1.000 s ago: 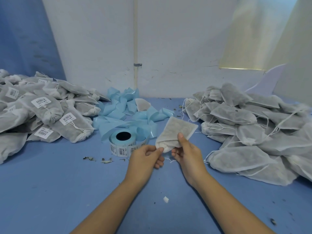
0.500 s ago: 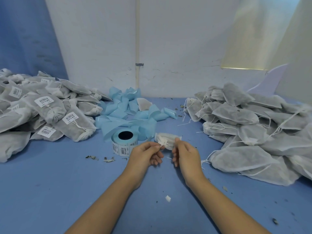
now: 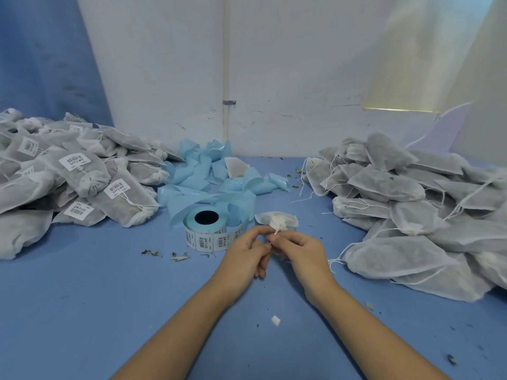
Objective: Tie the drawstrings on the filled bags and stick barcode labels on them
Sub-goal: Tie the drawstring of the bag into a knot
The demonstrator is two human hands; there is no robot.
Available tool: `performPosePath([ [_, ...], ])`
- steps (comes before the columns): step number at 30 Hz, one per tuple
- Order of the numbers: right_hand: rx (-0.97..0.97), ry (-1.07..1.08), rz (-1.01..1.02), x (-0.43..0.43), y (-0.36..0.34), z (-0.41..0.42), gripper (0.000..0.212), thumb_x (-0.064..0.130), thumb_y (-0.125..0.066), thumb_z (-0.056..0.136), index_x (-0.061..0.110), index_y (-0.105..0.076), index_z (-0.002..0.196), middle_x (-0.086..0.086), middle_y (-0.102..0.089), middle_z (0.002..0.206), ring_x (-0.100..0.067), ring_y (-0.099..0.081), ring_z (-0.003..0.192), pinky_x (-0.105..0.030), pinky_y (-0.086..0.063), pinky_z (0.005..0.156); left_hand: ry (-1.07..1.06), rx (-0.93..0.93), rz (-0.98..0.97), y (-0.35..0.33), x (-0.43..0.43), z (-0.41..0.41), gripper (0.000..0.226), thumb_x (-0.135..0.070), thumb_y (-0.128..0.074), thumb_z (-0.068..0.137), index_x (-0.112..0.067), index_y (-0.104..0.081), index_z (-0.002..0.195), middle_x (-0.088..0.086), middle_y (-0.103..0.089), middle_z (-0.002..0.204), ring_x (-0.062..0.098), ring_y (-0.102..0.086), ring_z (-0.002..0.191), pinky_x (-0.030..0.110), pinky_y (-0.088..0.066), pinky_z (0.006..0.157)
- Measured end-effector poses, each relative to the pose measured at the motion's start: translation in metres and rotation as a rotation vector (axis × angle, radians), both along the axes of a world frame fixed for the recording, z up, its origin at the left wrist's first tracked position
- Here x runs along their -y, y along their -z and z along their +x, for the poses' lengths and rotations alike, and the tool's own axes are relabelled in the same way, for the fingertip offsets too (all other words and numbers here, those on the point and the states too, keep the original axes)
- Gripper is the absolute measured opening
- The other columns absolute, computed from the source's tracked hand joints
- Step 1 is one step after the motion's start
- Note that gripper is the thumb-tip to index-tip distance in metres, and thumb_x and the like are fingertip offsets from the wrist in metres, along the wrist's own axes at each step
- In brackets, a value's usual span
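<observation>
A small white mesh bag (image 3: 277, 220) lies on the blue table just beyond my hands, its gathered mouth facing me. My left hand (image 3: 245, 250) and my right hand (image 3: 299, 249) meet at that mouth, and both pinch the thin white drawstring (image 3: 275, 233) between thumb and fingertips. A roll of barcode labels (image 3: 207, 231) with a blue core stands directly left of the bag, touching distance from my left hand.
A heap of tied, labelled bags (image 3: 63, 182) fills the left side. A heap of unlabelled bags (image 3: 417, 215) with loose strings fills the right. Crumpled blue backing strips (image 3: 214, 179) lie behind the roll. Dry leaf bits (image 3: 164, 253) and a white scrap (image 3: 275, 320) dot the table.
The bag was held up flat a second ago; it now lies low on the table with its mouth cinched. Both hands have closed in on the drawstring.
</observation>
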State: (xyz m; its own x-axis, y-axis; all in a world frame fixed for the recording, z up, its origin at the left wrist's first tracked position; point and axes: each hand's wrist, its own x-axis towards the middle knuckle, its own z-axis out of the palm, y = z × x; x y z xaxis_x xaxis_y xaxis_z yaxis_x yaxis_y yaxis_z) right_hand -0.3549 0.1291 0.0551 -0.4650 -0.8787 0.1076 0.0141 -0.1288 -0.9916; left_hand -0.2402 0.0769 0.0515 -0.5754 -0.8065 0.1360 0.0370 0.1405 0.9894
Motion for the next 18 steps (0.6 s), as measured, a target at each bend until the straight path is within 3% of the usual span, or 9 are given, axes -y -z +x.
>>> performPosePath([
  [5, 0.17, 0.079, 0.008, 0.002, 0.0, -0.003, 0.011, 0.002, -0.066, 0.081, 0.003, -0.073, 0.073, -0.013, -0.066, 0.073, -0.02, -0.057, 0.072, -0.026, -0.045, 0.073, 0.01, 0.012, 0.12, -0.004, -0.001, -0.004, 0.037, 0.008, -0.039, 0.091, -0.02, -0.056, 0.106, -0.005, -0.033, 0.045, 0.009, -0.031, 0.039, 0.019, -0.027, 0.041],
  [9, 0.216, 0.119, 0.032, 0.004, 0.0, -0.007, 0.013, 0.003, -0.065, 0.082, 0.003, -0.073, 0.072, -0.01, -0.068, 0.071, -0.018, -0.057, 0.073, -0.023, -0.045, 0.069, 0.02, 0.018, 0.153, -0.008, -0.003, -0.008, 0.034, 0.009, -0.038, 0.09, -0.015, -0.056, 0.106, -0.006, -0.032, 0.044, 0.008, -0.029, 0.039, 0.018, -0.025, 0.04],
  [13, 0.265, 0.065, 0.029, 0.003, -0.001, -0.011, 0.011, 0.007, -0.063, 0.086, 0.006, -0.073, 0.083, -0.007, -0.073, 0.084, -0.013, -0.064, 0.078, -0.015, -0.049, 0.069, -0.081, 0.097, -0.034, -0.001, -0.008, -0.007, 0.02, -0.002, -0.045, 0.094, -0.012, -0.058, 0.105, -0.002, -0.044, 0.05, 0.01, -0.041, 0.044, 0.016, -0.037, 0.048],
  [18, 0.352, -0.101, -0.011, 0.0, -0.004, -0.018, 0.013, 0.013, -0.053, 0.094, 0.008, -0.064, 0.095, -0.007, -0.074, 0.101, -0.013, -0.069, 0.1, -0.023, -0.049, 0.087, -0.268, 0.185, -0.254, 0.007, -0.008, -0.004, 0.012, -0.012, -0.053, 0.095, -0.011, -0.061, 0.086, -0.003, -0.055, 0.059, -0.002, -0.049, 0.05, 0.007, -0.037, 0.054],
])
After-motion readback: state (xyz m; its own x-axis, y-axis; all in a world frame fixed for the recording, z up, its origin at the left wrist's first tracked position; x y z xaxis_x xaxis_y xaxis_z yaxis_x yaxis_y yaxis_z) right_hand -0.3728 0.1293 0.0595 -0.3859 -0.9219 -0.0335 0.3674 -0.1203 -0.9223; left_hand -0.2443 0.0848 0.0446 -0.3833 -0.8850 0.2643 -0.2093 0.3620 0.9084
